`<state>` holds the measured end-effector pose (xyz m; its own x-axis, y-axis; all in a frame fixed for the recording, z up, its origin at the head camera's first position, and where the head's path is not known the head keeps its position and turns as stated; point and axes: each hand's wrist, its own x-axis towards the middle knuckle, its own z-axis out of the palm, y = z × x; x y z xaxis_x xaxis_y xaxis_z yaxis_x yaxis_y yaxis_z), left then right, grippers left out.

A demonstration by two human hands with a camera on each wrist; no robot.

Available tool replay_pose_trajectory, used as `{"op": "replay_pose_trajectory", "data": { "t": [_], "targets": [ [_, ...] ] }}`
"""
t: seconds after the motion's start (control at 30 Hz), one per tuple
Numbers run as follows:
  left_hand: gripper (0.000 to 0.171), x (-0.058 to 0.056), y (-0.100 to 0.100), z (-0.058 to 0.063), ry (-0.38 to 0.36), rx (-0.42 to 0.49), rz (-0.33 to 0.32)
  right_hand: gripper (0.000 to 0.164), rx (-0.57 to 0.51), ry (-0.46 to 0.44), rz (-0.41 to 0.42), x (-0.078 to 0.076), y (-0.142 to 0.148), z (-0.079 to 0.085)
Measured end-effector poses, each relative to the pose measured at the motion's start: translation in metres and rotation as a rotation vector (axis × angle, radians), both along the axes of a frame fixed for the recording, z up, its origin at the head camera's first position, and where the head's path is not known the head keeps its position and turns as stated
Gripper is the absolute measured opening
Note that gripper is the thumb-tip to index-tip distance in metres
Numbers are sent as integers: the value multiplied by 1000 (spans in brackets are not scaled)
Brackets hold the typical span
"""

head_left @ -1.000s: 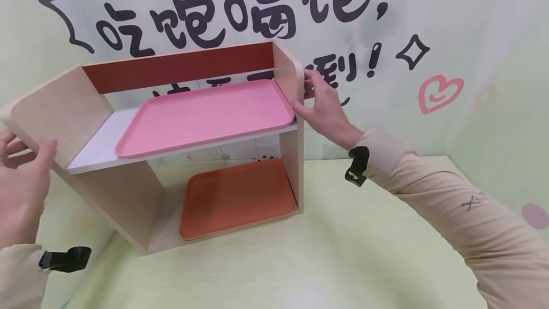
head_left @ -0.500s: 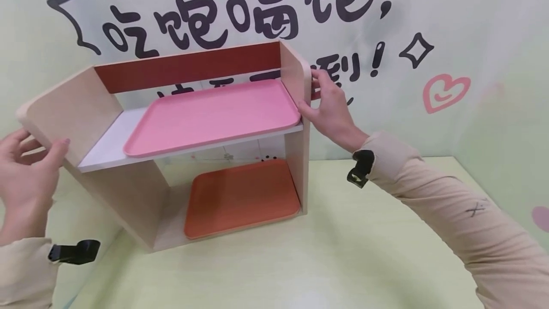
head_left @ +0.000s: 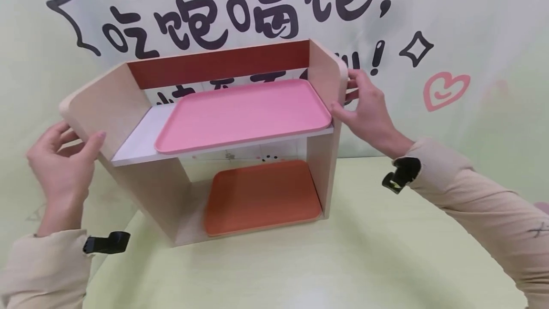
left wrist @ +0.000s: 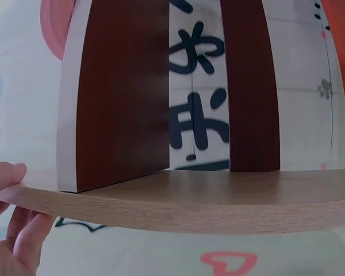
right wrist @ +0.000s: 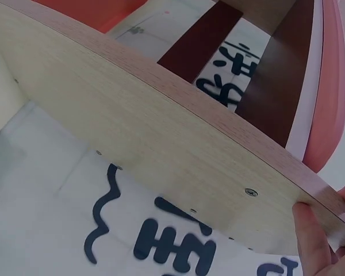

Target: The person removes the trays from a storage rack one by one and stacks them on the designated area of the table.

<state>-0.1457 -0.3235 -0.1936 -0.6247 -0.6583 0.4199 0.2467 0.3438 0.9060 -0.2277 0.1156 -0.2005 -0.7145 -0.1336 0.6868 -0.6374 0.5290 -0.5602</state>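
Note:
A light-wood two-tier shelf [head_left: 165, 204] stands at a slant on the table, with a white upper board and a red-brown back strip. On the upper board lies a pink tray [head_left: 244, 116]; an orange tray [head_left: 263, 197] lies on the bottom board. My left hand [head_left: 64, 166] grips the front edge of the left side panel, thumb inside, fingers outside. The right hand [head_left: 371, 113] holds the right side panel near its upper part, thumb at the front edge. In the left wrist view, thumb and fingers [left wrist: 31, 241] straddle the panel's edge.
The pale green table [head_left: 257, 271] extends in front of the shelf and to its right. Close behind stands a wall [head_left: 480, 27] with large black characters and a pink heart [head_left: 446, 92]. Black straps [head_left: 107, 243] sit on both wrists.
The shelf with both trays has shifted to the right across the table, both hands moving along with it. Their grip on the side panels stays the same.

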Motion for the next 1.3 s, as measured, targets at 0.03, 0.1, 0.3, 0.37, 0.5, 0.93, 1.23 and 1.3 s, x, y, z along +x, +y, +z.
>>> {"op": "replay_pose_trajectory", "data": {
  "t": [0.03,0.1,0.3,0.37,0.5,0.93,1.23,1.3],
  "targets": [
    [43,-2,4,-1,-3,-7,-12,50,5,0,-15,2,5,0],
    [43,-6,13,-2,-6,-22,-38,50,10,-2,-49,6,15,0],
    [44,-22,40,-6,-59,-186,-56,51,11,-30,-144,17,46,1],
    [45,-27,49,-6,-65,-217,-69,52,14,-32,-173,20,56,1],
    [46,-35,65,-8,-66,-292,-84,53,21,-43,-227,24,73,0],
    [44,-64,102,-12,43,-517,-119,53,30,-94,-354,23,106,0],
    [45,-75,107,-9,36,-582,-156,52,30,-100,-369,19,112,-1],
    [45,-77,108,-9,28,-581,-170,52,30,-101,-373,17,113,-1]
  ]
}}
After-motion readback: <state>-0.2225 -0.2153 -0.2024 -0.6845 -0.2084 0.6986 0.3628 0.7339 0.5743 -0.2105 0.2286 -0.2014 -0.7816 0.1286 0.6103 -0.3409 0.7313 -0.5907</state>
